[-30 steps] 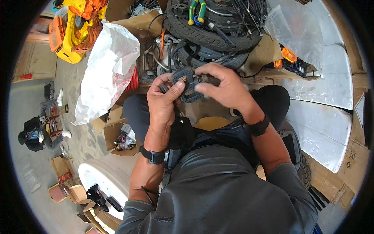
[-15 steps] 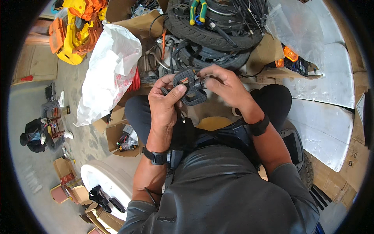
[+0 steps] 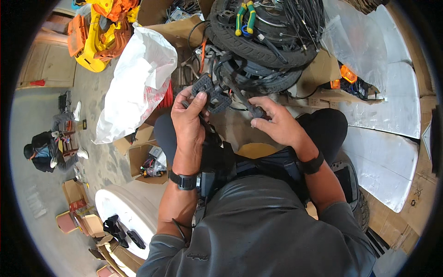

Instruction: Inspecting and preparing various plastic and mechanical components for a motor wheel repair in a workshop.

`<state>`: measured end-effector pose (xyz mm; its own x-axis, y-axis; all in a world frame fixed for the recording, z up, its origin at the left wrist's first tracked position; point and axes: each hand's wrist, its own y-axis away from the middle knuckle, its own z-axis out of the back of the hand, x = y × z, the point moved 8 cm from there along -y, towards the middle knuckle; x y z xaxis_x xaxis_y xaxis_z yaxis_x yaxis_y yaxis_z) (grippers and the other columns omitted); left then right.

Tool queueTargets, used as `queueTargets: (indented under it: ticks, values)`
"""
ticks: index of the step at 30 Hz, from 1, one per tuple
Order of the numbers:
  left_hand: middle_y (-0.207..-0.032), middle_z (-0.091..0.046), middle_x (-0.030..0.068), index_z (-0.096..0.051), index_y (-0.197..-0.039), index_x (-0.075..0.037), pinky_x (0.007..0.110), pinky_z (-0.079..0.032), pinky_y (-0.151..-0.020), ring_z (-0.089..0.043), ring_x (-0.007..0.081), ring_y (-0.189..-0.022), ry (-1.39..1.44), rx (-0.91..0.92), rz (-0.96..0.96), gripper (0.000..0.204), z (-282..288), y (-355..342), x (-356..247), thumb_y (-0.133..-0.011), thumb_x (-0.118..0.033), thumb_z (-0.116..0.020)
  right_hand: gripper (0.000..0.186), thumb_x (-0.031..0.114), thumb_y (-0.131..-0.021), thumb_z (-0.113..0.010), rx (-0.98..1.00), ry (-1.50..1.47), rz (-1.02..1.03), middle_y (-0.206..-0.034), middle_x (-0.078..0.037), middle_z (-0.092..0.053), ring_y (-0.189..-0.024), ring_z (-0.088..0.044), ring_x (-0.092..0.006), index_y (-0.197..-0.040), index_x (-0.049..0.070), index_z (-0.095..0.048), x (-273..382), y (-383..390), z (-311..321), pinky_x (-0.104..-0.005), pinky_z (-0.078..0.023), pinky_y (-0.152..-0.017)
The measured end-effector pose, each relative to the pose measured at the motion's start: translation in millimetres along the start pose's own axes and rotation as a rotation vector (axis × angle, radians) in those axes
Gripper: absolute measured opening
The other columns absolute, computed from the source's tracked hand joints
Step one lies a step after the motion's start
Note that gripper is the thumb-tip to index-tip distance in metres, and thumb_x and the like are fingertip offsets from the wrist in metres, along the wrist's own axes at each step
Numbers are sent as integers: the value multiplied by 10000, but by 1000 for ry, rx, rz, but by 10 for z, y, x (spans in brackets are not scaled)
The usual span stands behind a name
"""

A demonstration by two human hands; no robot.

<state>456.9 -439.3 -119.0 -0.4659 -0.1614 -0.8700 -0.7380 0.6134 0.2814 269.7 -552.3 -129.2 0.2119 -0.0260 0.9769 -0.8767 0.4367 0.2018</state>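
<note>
My left hand (image 3: 188, 115) pinches the black pedal (image 3: 202, 85) between thumb and fingers, my right hand (image 3: 280, 123) grips the end of the dark crank (image 3: 244, 99), both near the tires (image 3: 230, 42), apparently joined, join hard to see.

Bright, soft light; sheen on white panels (image 3: 380, 161); edges fisheye-bent, black-rimmed.

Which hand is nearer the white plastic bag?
Left. The left hand, holding the black pedal, is just right of the bag; the right hand is farther right, beyond the pedal.
</note>
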Motion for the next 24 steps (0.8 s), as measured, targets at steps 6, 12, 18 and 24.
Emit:
queueTargets:
  ticks: [6, 12, 18, 24]
  values:
    - [-772, -600, 2, -597, -1055, -2, 190, -421, -480, -524, 59, -577, -199, 29, -120, 330, -16, -4, -28, -764, 18, -752, 438, 85, -877, -646, -7, -57, 207, -1045, -63, -567, -875, -563, -87, -1281, 20, -490, 590, 122, -29, -254, -480, -738]
    - [-932, -659, 22, -665, -1012, 25, 242, -482, -805, -587, 90, -848, -477, 313, -22, 304, -298, 132, 78, -724, 61, -757, 309, 75, -876, -654, -21, -81, 236, -881, 6, -575, -732, -541, -46, -1164, 32, -550, 1006, -89, 131, -210, -447, -641]
    - [-932, -654, 21, -665, -1021, 23, 248, -477, -786, -589, 93, -837, -318, 505, 1, 319, -497, 359, 22, -729, -29, -783, 196, 225, -920, -610, -210, 77, 350, -782, 30, -571, -651, -490, -30, -998, 45, -605, 878, -532, 614, -208, -410, -564]
    - [-806, -646, 9, -636, -1006, 0, 184, -400, -526, -528, 48, -602, -142, 243, -96, 256, -288, 156, -149, -793, -84, -749, 276, 276, -975, -496, -93, -259, -96, -850, -34, -604, -634, -564, -92, -1045, 15, -555, -79, -464, 236, -236, -447, -532]
